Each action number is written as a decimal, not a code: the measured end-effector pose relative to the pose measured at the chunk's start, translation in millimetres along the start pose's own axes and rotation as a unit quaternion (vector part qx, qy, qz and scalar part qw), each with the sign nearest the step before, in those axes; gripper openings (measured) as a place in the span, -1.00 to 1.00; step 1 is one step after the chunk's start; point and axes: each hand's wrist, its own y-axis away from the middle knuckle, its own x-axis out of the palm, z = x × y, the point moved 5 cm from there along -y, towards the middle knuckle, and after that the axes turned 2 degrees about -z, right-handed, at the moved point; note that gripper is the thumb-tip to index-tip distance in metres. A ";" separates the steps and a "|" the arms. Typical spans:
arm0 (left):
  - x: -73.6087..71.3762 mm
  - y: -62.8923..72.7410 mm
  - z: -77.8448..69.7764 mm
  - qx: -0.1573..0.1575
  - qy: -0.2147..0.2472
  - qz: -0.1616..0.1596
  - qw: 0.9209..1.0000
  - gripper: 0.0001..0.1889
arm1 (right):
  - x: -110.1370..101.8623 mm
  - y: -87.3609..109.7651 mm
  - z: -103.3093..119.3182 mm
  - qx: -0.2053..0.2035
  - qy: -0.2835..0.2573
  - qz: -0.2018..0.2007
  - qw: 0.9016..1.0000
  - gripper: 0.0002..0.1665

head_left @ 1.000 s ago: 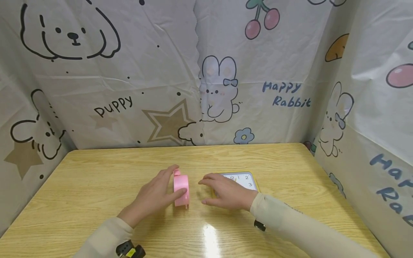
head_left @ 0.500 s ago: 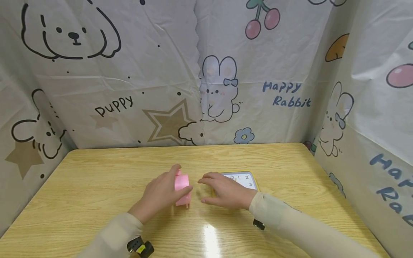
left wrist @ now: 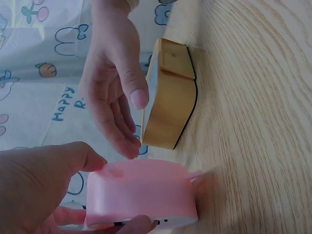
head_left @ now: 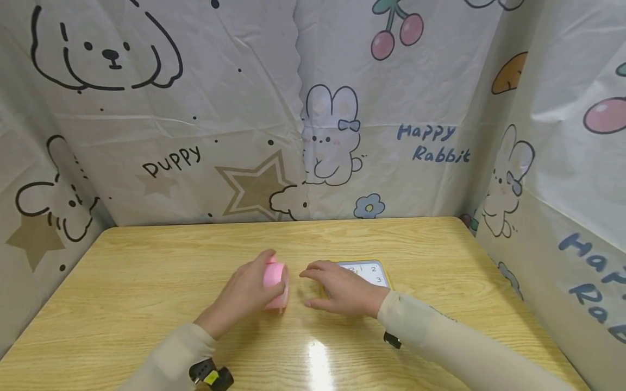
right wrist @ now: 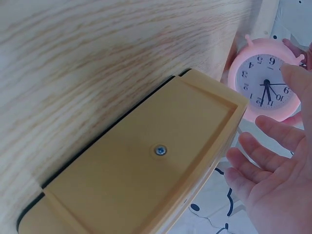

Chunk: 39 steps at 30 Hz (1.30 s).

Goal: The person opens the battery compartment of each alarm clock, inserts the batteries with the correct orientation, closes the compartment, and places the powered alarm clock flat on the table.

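A small pink alarm clock (head_left: 274,276) stands upright on its short feet, held by my left hand (head_left: 243,289). The thumb and fingers of that hand lie around its rim in the left wrist view, where the pink clock's casing (left wrist: 141,187) shows side-on. Its round white dial (right wrist: 256,90) with black numerals faces the right wrist camera. Just right of it, my right hand (head_left: 344,289) hovers with relaxed fingers, holding nothing. Under and behind that hand lies a yellow-edged square clock (head_left: 375,273), partly covered. Its yellow side (right wrist: 126,161) fills much of the right wrist view.
Both clocks are on a light wood table (head_left: 161,260). A printed cloth (head_left: 235,108) with cartoon animals hangs behind it and along both sides. A dark device (head_left: 211,374) is strapped to the left wrist.
My left hand has moved slightly right and closed in around the pink clock. The clock has turned a little, so its front rim shows. The right hand has stayed almost still.
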 end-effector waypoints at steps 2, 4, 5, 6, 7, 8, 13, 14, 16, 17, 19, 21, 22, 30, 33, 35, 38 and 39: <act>-0.7 -0.1 2.2 -0.002 0.007 0.002 1.000 -0.24 | -0.5 -0.2 0.1 0.001 0.001 -0.001 1.000 -0.30; -1.3 -0.3 4.4 0.001 0.016 0.003 1.000 -0.23 | -0.9 -0.3 0.3 0.002 0.001 -0.003 1.000 -0.30; -1.5 -0.4 5.6 0.001 0.021 0.004 1.000 -0.23 | -1.0 -0.4 0.3 0.002 0.001 -0.004 1.000 -0.30; -1.6 -0.2 6.7 0.002 0.025 0.006 1.000 -0.22 | -1.2 -0.4 0.4 0.000 0.001 -0.004 1.000 -0.30; -1.9 0.2 7.5 0.003 0.031 0.008 0.999 -0.22 | -1.3 -0.5 0.4 -0.001 0.002 -0.005 1.000 -0.30; -2.2 0.7 8.5 0.005 0.038 0.011 0.999 -0.20 | -1.8 -0.3 0.6 -0.001 0.002 -0.006 1.000 -0.29; -1.8 1.6 16.6 0.031 0.092 0.036 0.995 -0.19 | -3.0 0.0 0.1 -0.004 0.004 -0.010 1.000 -0.29; -1.4 1.3 18.8 0.036 0.106 0.042 0.993 -0.20 | -3.2 0.0 0.0 -0.005 0.003 -0.012 1.000 -0.29; -0.4 1.0 22.8 0.046 0.136 0.054 0.988 -0.20 | -3.9 0.0 -0.1 -0.007 0.001 -0.014 1.000 -0.29; 0.0 0.9 24.3 0.052 0.150 0.061 0.985 -0.21 | -4.1 0.1 -0.1 -0.007 0.000 -0.014 1.000 -0.28; 1.7 1.2 27.8 0.056 0.192 0.084 0.976 -0.21 | -3.8 0.1 -0.5 -0.008 -0.003 -0.014 1.000 -0.28; 3.1 1.7 30.2 0.064 0.228 0.106 0.966 -0.21 | -3.5 0.3 -0.8 -0.006 -0.006 -0.012 1.000 -0.28; 3.8 1.9 31.3 0.067 0.243 0.117 0.961 -0.21 | -3.0 0.2 -1.1 -0.006 -0.006 -0.012 1.000 -0.28; 6.4 3.3 35.1 0.090 0.264 0.146 0.949 -0.26 | -1.4 0.1 -0.6 -0.004 -0.011 -0.012 1.000 -0.26; 8.1 3.3 35.7 0.096 0.260 0.144 0.950 -0.32 | -0.7 -0.4 0.0 -0.002 -0.010 -0.010 1.000 -0.23; 9.3 3.2 36.4 0.100 0.257 0.143 0.950 -0.34 | 0.0 -0.9 -0.1 0.001 -0.008 -0.010 1.000 -0.19; 11.1 2.6 38.8 0.102 0.252 0.140 0.952 -0.37 | 1.3 -1.4 -0.6 0.007 -0.004 -0.007 1.000 -0.13; 11.5 2.3 39.8 0.102 0.248 0.139 0.953 -0.37 | 2.1 -1.9 -1.0 0.009 -0.003 -0.006 1.000 -0.11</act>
